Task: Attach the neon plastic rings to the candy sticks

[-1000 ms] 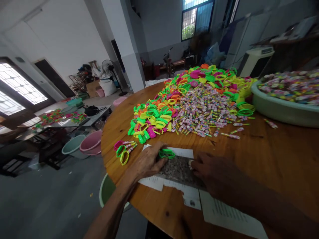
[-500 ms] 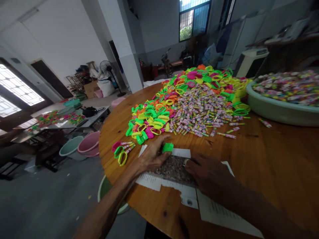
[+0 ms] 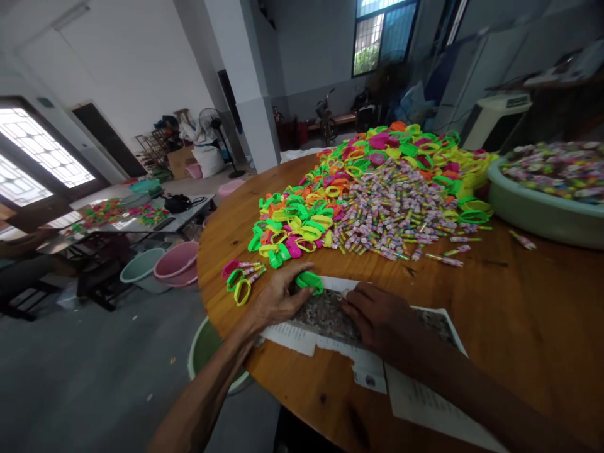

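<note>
Two hands at work: my left hand [image 3: 278,299] pinches a green ring [image 3: 309,281] just ahead of its fingertips, while my right hand [image 3: 377,314] lies flat on the printed sheet [image 3: 330,314]. I judge this mid-assembly; next needs a candy stick [image 3: 436,258] from beyond.

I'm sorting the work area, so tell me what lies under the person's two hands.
Under the left hand and right hand lie printed paper sheets on the round wooden table. The left hand's grip holds a green plastic ring. The hands hide the paper beneath them.
</note>
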A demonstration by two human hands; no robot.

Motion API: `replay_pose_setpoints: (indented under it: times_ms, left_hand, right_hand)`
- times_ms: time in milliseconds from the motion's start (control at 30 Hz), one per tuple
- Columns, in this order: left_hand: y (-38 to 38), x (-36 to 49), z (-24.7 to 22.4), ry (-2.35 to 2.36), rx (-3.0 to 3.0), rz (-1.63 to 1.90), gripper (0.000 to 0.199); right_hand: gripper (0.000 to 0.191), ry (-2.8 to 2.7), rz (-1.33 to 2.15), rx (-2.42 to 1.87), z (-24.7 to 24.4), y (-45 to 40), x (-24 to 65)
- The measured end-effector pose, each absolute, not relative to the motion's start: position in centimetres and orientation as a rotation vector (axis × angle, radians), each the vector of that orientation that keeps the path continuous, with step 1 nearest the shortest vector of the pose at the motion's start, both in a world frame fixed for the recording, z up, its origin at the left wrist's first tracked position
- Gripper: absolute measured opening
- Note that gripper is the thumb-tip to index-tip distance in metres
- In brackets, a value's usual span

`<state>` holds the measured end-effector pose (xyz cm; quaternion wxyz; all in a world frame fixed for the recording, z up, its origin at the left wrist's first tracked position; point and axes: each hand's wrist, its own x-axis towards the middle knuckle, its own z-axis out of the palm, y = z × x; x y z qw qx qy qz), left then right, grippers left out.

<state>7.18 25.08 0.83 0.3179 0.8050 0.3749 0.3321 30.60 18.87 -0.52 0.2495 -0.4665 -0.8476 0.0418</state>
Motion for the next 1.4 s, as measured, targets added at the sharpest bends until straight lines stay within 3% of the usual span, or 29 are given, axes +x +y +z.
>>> replay_pose_setpoints:
  times_ms: [167,600,1200,1400]
  left_hand:
    - [25.3,6.9,1.0,0.894,2.233,0.761,0.033]
    - [26.4,7.4,0.6,0.831,2.242,0.61,0.037]
    - [26.1,7.7,0.1,0.881,2.348,0.629,0.038]
    - [25.9,7.9,0.2,0.871,2.4,0.585,0.042]
  right_hand:
    - [0.026,-2.244,0.165,-1.192,-0.9,19.8,30.0]
    - [0.028,-2.209,0.261,-1.164,-0.7,20.7,29.9]
    - [0.019,-2.588,-0.363,-1.258,0.2,19.7,28.4]
    - [0.022,-2.512,-0.452,-1.234,-1.7,20.2,28.3]
